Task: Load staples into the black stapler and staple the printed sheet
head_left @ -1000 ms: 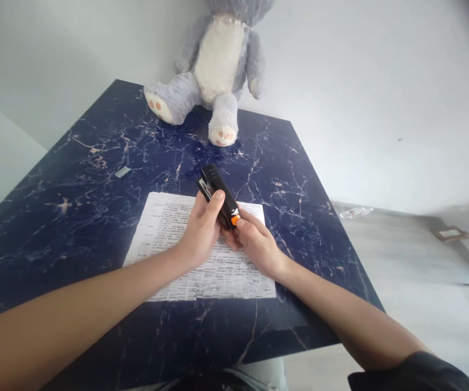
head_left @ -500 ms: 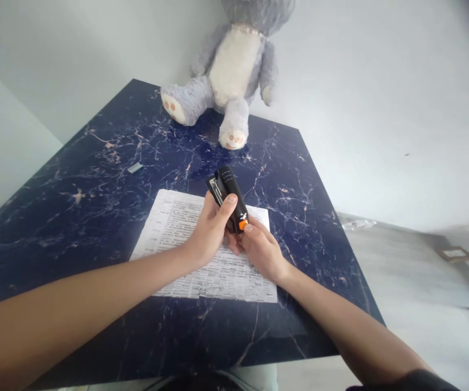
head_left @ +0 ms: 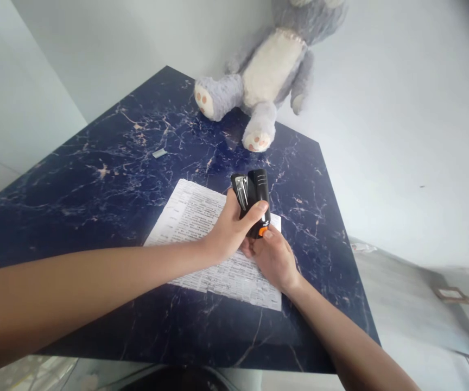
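Note:
A black stapler (head_left: 261,187) with an orange button at its rear is held above a printed sheet of paper (head_left: 194,217). Its silver metal base part shows on the left side, apart from the black top. My left hand (head_left: 234,228) is closed around the stapler's middle, thumb across the top. My right hand (head_left: 276,258) grips the rear end, its thumb at the orange button; its other fingers are partly hidden underneath. Beyond the paper, a small strip of staples (head_left: 159,153) lies on the dark blue marbled table (head_left: 137,179).
A large grey plush bear (head_left: 273,70) sits at the table's far edge against the wall. On the floor to the right are a small brown-framed item (head_left: 451,294) and a clear plastic wrapper (head_left: 362,247).
The camera view has shifted, so the table and bear appear turned and farther right. The stapler has tilted more upright, and its metal base stands out wider from the top. Both hands keep their hold.

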Tool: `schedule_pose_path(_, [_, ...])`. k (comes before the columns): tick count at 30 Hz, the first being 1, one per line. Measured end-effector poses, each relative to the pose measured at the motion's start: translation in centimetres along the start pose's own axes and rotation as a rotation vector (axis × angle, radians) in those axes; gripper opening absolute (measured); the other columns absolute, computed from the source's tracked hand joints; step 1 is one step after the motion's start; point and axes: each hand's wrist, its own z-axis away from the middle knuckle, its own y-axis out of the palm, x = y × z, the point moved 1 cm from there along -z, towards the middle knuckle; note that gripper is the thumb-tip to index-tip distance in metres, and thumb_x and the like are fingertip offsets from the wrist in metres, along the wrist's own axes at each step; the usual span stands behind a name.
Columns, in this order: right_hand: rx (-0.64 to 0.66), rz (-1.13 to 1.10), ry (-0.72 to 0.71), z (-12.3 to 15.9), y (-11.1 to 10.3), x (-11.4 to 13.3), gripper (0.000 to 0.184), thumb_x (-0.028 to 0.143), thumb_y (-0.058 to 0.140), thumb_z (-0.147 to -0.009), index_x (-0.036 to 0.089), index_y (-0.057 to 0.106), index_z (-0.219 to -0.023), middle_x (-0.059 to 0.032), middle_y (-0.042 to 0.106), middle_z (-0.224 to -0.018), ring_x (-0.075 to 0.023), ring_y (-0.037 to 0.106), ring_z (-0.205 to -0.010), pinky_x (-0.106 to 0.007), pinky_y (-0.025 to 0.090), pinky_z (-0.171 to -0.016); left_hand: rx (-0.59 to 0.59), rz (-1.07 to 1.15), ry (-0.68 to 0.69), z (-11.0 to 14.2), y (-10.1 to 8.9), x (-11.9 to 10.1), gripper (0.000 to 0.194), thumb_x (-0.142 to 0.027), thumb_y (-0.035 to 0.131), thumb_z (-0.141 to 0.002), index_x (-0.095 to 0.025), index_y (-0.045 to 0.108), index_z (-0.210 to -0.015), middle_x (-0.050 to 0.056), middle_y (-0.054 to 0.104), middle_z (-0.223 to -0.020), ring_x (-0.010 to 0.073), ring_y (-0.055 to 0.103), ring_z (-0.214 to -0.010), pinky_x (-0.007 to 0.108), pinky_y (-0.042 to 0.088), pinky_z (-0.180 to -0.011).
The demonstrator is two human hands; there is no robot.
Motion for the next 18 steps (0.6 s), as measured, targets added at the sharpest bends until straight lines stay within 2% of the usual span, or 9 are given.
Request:
schedule_pose_path(6, [-0.024, 0.012, -0.038, 0.12, 0.01, -0.28, 0.026, 0.049, 0.059, -0.1, 0.023, 0.059, -0.098, -0.001, 0.054, -0.078, -0.0165, 0.05, -0.066, -0.032, 0.04, -0.06, -0.029, -0.014, 0.014, -0.01, -0.11, 0.27, 0.049, -0.058, 0.074, -0.092, -0.027, 0.048, -0.119, 0.002, 0.06, -0.085, 0.0169, 0.062, -0.058, 0.033, 0.055, -0.048])
schedule_pose_path(12, [-0.024, 0.001, -0.012, 0.13, -0.2, -0.31, 0.025, 0.048, 0.057, -0.098, 0.024, 0.061, -0.096, -0.0017, 0.056, -0.078, -0.0169, 0.051, -0.065, -0.033, 0.041, -0.059, -0.027, 0.006, 0.045, 0.07, 0.04, 0.05, 0.051, -0.053, 0.08, -0.088, -0.027, 0.05, -0.119, 0.004, 0.061, -0.089, 0.023, 0.068, -0.076, 0.038, 0.059, -0.061])
schedule_pose_path(16, [0.002, -0.019, -0.048, 0.16, -0.33, -0.38, 0.024, 0.046, 0.06, -0.1, 0.023, 0.063, -0.099, -0.0012, 0.056, -0.078, -0.0156, 0.05, -0.064, -0.032, 0.039, -0.059, -0.012, -0.009, 0.029, 0.17, 0.05, 0.06, 0.051, -0.055, 0.079, -0.089, -0.026, 0.048, -0.117, 0.003, 0.059, -0.088, 0.0189, 0.064, -0.065, 0.036, 0.057, -0.054])
schedule_pose_path(18, [0.012, -0.031, -0.062, 0.14, -0.33, -0.37, 0.023, 0.045, 0.06, -0.101, 0.023, 0.064, -0.1, -0.0014, 0.056, -0.08, -0.0153, 0.051, -0.065, -0.031, 0.039, -0.059, -0.016, -0.021, 0.052, 0.15, 0.0, -0.01, 0.05, -0.057, 0.076, -0.091, -0.027, 0.048, -0.118, 0.003, 0.059, -0.088, 0.0194, 0.065, -0.067, 0.036, 0.057, -0.054])
